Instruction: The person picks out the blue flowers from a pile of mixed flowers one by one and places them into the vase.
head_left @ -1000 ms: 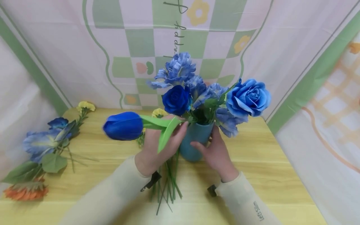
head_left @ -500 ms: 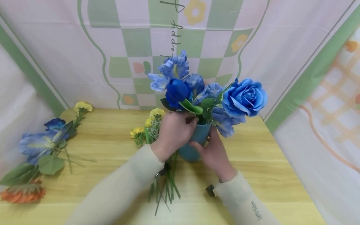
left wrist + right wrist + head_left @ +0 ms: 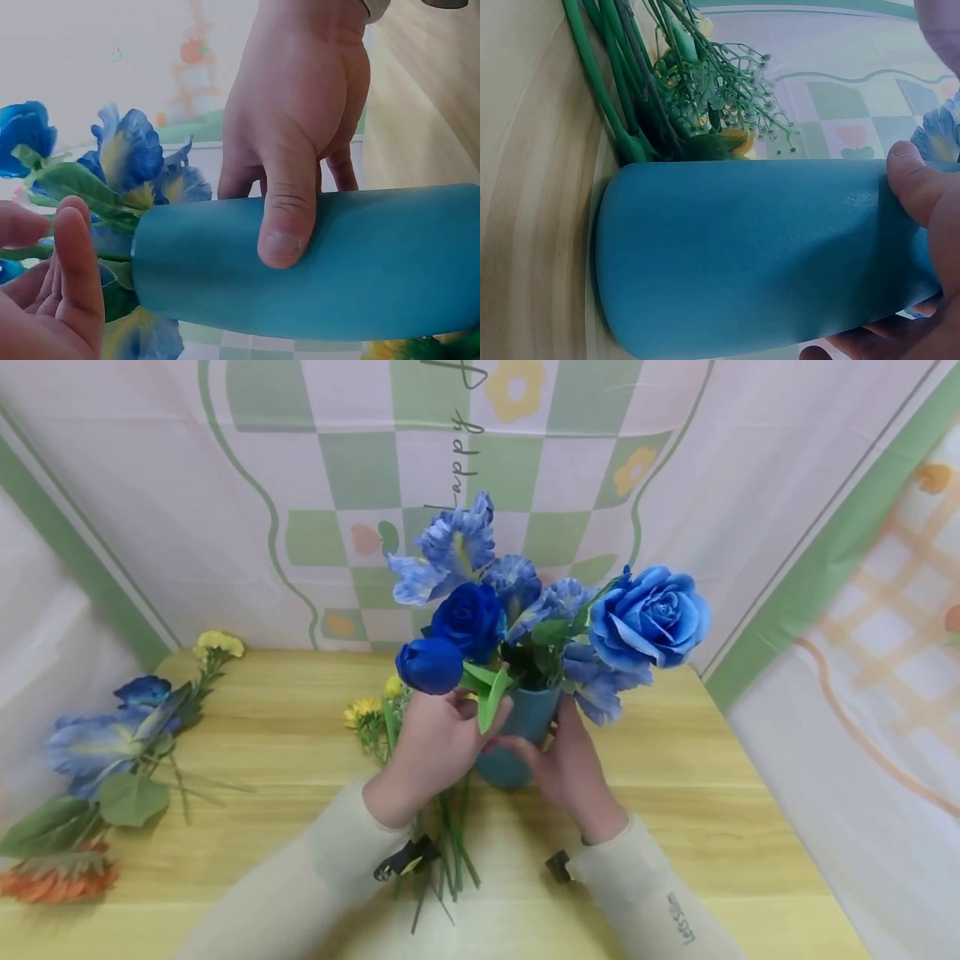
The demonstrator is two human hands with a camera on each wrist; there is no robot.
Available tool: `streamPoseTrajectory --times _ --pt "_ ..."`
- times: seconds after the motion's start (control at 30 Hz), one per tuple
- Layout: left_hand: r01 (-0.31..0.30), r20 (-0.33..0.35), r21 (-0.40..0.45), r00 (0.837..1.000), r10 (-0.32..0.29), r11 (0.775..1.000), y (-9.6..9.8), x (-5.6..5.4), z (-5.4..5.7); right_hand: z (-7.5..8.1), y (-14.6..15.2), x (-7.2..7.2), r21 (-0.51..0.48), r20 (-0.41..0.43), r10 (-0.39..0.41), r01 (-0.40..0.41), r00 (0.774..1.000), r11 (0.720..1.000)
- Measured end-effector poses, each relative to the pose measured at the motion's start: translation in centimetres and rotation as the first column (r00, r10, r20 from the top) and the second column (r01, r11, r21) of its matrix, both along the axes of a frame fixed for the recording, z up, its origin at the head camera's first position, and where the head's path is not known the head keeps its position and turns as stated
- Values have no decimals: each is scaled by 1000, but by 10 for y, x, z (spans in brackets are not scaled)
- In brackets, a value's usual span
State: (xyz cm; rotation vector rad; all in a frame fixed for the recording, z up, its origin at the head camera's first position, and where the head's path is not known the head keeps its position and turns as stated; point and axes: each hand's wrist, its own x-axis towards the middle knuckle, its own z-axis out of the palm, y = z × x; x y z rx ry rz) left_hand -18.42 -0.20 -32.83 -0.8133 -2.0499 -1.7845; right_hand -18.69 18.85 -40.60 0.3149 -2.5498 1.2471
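Observation:
A teal vase (image 3: 531,714) stands upright on the wooden table, full of blue artificial flowers. My right hand (image 3: 573,768) grips its side, thumb in front, and the right wrist view shows that thumb against the vase (image 3: 757,247). At the left of the rim, my left hand (image 3: 431,743) pinches the green stem of a blue tulip (image 3: 429,666), whose bud leans left. Whether its stem end is inside the vase is hidden. Above it sits a dark blue rose (image 3: 468,620); ruffled light blue flowers (image 3: 457,545) rise behind, and a large blue rose (image 3: 648,617) leans right.
Left of the vase lie yellow flowers (image 3: 365,710), their green stems (image 3: 453,852) pointing toward me. Further left lie a pale blue ruffled flower (image 3: 97,747), an orange flower (image 3: 60,875) and a yellow flower (image 3: 219,645). A printed cloth (image 3: 352,477) hangs behind the table.
My left hand has swung the tulip from lying sideways at the left to over the vase mouth, then slightly back left, its bud now beside the dark rose. My right hand keeps holding the vase.

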Motion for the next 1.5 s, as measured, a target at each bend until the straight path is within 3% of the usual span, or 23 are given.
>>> streamPoseTrajectory --times 0.07,0.17,0.3,0.43,0.6,0.77,0.93,1.17,1.37,1.5 --pt "1 -10 85 1000 0 996 -2 3 1 0 0 0 -10 -3 3 -3 1000 1000" --pt "-33 -99 162 994 49 986 -3 5 1 0 1 0 -33 -8 11 -12 1000 999" --pt "10 -171 226 985 29 974 -2 3 3 1 1 -1 -53 0 18 -18 1000 998" --pt "-34 -203 171 977 69 985 0 -1 5 1 0 0 -57 12 17 -17 1000 998" --pt "-189 -241 3 953 184 982 3 -11 4 0 -1 1 -50 21 -2 3 1000 999" --pt "-304 -159 -139 946 282 942 7 -23 2 -3 0 1 -45 30 -12 14 999 999" --pt "-294 -67 -188 956 286 937 12 -32 4 -2 0 2 -25 87 -41 44 995 999" --pt "-304 -28 -173 952 304 937 13 -41 2 4 1 2 -11 174 -39 41 984 999" --pt "-236 98 -131 964 249 963 6 -45 -4 5 3 -2 26 93 19 -22 995 999" --pt "-159 116 -108 978 171 981 3 -45 -7 5 5 -2 22 97 44 -46 994 999"
